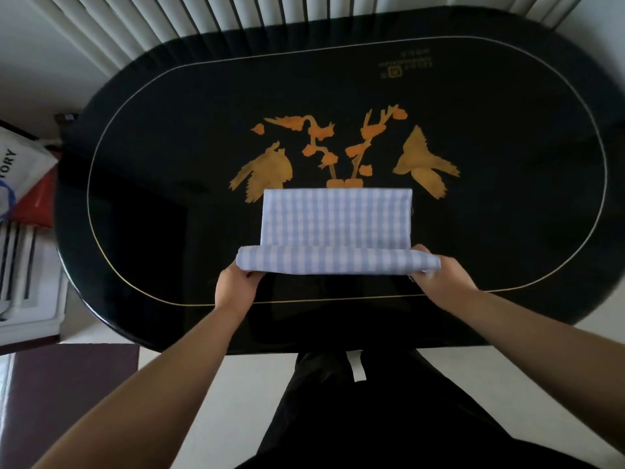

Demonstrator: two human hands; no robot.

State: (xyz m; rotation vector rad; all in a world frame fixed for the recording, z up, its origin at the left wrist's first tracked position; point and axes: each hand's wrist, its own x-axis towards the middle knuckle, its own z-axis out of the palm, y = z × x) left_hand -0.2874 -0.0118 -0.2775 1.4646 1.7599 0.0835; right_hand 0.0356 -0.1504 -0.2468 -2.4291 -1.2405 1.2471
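A light blue and white checked cloth (336, 216) lies on the black oval table (162, 184), near its front middle. The cloth's near edge is lifted and folded over into a long flap. My left hand (236, 286) pinches the flap's left corner. My right hand (439, 277) pinches the right corner, thumb on top. Both hands hold the flap just above the tabletop. The far part of the cloth rests flat and covers the foot of the table's golden inlay of birds and a flowering branch (341, 150).
A white radiator (189, 18) runs behind the table. At the left stand a white bag with print (17, 170), something red (40, 201) and another radiator (20, 262). My dark trousers (372, 418) are below the table's front edge.
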